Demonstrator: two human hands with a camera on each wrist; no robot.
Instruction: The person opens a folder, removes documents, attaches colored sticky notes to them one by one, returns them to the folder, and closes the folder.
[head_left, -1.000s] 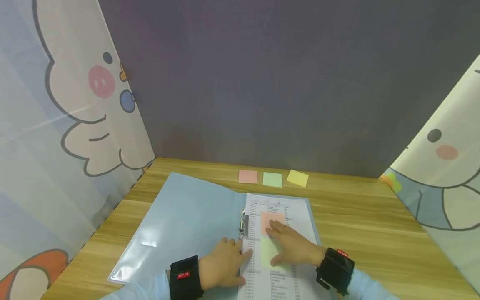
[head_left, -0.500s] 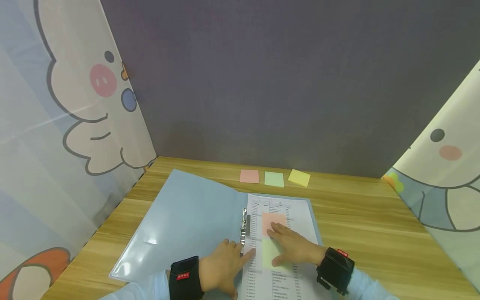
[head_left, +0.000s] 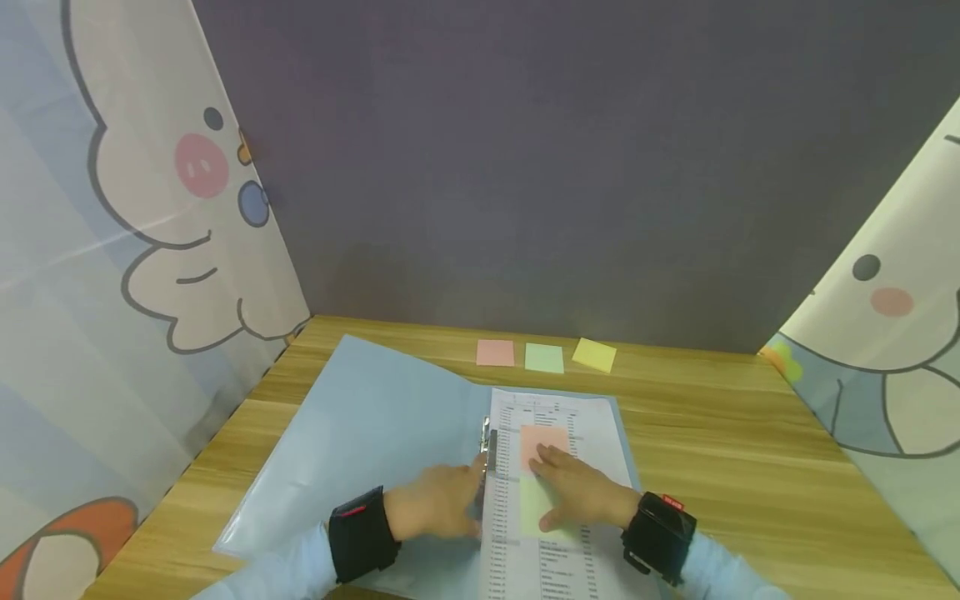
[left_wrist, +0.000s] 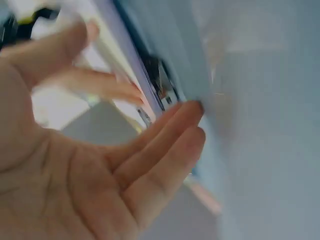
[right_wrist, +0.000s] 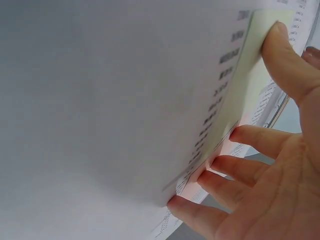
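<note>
A light blue folder point(head_left: 375, 433) lies spread on the wooden table, with printed sheets point(head_left: 600, 421) on its right side. On the top sheet are a pink sticky note point(head_left: 534, 435) and, below it, a pale yellow-green sticky note point(head_left: 530, 508). My right hand point(head_left: 581, 493) rests with spread fingers on the notes and sheet; its thumb touches the yellow-green note point(right_wrist: 257, 55) in the right wrist view. My left hand point(head_left: 438, 500) is at the metal clip point(head_left: 485, 433) along the folder's spine, its fingers extended. Blur hides whether its fingertips touch the clip.
Behind the folder, near the table's back edge, lie a pink sticky pad point(head_left: 495, 352), a green one point(head_left: 544, 358) and a yellow one point(head_left: 594, 355). A dark panel point(head_left: 525, 167) stands behind the table, and cartoon-printed sheets flank both sides.
My left hand has left the sheet's left edge and moved forward along the spine to the metal clip. The right hand stays in place on the notes.
</note>
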